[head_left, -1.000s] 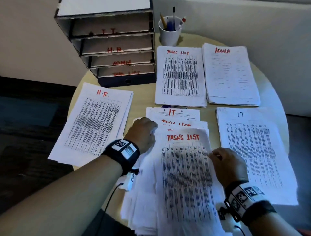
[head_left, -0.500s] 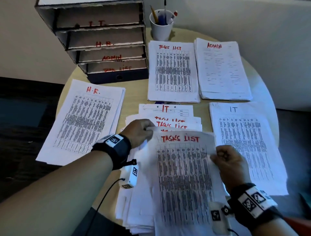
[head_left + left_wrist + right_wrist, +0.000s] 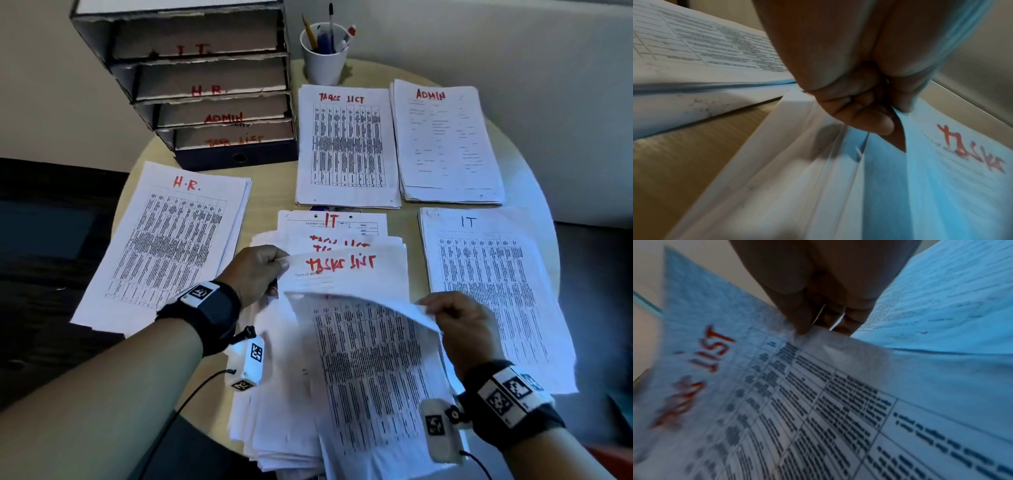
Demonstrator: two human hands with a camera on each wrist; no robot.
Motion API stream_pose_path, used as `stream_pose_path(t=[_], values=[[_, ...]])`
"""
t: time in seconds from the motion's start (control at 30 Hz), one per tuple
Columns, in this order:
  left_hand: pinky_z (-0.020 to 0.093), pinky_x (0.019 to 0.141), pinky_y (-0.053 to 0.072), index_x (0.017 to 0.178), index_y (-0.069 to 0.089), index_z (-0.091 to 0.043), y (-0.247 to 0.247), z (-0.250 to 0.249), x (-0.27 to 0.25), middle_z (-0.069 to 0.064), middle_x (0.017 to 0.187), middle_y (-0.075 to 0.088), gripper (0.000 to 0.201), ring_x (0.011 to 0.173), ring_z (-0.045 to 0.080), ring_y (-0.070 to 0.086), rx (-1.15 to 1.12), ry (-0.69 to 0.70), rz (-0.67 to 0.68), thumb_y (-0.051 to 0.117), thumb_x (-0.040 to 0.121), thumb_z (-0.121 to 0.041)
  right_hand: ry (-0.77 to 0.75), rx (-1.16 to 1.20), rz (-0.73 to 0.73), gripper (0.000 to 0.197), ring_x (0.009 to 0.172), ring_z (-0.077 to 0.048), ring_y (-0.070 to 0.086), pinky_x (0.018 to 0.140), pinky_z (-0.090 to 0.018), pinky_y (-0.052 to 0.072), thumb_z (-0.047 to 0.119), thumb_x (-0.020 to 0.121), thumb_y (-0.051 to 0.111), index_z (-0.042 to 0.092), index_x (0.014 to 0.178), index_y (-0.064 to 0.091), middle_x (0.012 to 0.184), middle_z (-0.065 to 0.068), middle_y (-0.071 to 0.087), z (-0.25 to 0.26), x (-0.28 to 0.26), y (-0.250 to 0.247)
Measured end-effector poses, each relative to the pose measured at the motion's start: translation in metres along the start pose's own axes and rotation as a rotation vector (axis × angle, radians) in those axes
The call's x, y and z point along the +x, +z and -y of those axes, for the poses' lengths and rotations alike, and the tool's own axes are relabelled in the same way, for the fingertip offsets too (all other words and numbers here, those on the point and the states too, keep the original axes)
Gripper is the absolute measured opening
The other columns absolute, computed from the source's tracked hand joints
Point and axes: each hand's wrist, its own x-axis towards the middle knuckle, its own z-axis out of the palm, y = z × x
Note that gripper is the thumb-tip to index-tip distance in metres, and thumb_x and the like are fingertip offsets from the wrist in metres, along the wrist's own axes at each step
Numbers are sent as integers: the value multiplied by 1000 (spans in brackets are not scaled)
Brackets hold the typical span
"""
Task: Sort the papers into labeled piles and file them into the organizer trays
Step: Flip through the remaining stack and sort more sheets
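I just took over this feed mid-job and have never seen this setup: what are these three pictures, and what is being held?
No machine here: a person works bare-handed, wearing three cameras. The head view looks down on a round tan wooden table; the other two look along each wrist at the fingers.

On the table lie white paper piles with handwritten labels: H.R. pile, TASKS LIST pile, ADMIN pile, IT pile, and an unsorted stack nearest the person. Behind stand a dark labelled tray organizer and a white pen cup.

The right hand pinches a printed TASKS LIST sheet, lifting it. The left hand pinches the next sheet's corner.
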Motion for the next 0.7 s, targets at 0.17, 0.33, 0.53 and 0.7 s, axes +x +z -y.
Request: stream_pose_path(t=[0.17, 0.33, 0.53, 0.7], values=[[25, 53, 51, 94, 70, -11, -4, 5, -4, 18, 80, 59, 20, 62, 24, 55, -36, -8, 24, 52, 100, -5, 0, 66, 86, 46, 76, -14, 65, 67, -24, 52, -23, 75, 58, 22, 69, 68, 81, -3, 72, -6, -3, -9], [24, 71, 53, 74, 75, -32, 4, -7, -24, 4, 85, 64, 48, 75, 15, 55, 8, 37, 248, 52, 97, 3, 19, -73, 279, 56, 97, -12, 68, 82, -34, 57, 9, 71, 85, 30, 118, 65, 110, 12, 68, -14, 0, -12], [23, 101, 38, 110, 69, -24, 4, -19, -3, -3, 128, 61, 48, 119, 11, 55, 341, 226, 180, 43, 89, 11, -124, 98, 345, 20, 84, -26, 69, 73, -37, 56, 36, 62, 89, 26, 71, 75, 88, -4, 73, -3, -3, -11], [45, 101, 42, 139, 46, -28, 23, -43, 38, 5, 136, 47, 67, 125, 31, 44, 1050, 207, 125, 71, 79, -42, -76, 185, 414, 28, 86, -34, 69, 79, -40, 53, -2, 66, 62, 22, 68, 77, 85, -8, 75, -3, -4, -19]])
